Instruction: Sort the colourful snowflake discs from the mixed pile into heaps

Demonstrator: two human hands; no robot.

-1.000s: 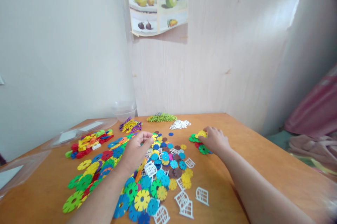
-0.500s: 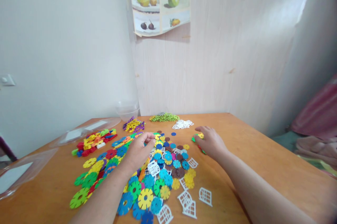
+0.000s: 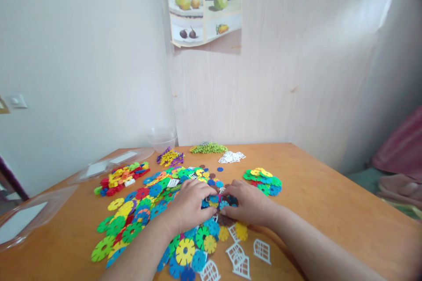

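Note:
My left hand [image 3: 190, 205] rests curved over the middle of a big pile of flower-shaped plastic discs [image 3: 185, 251] in many colours, thumb and fingers apart. Facing it, my right hand [image 3: 248, 204] curls over the pile's right side, also with thumb and fingers apart. Between the two hands show small blue, yellow and brown discs [image 3: 213, 199]. The tips of several fingers are partly hidden among them. White plastic window pieces [image 3: 262, 251] lie in front of my right wrist, and one white piece [image 3: 173, 182] lies on the pile beyond my left hand.
A separate heap of green, yellow and blue discs [image 3: 263, 180] lies beyond my right hand. At the back are coloured blocks [image 3: 121, 178], purple-yellow pieces [image 3: 170, 157], green pieces [image 3: 209, 148], white pieces [image 3: 231, 157] and a clear tub [image 3: 162, 140]. Clear lids [image 3: 61, 194] lie left.
My right hand has moved left from the separate disc heap, now uncovered, to the main pile. My left hand has moved right and lower, and its fingers have spread.

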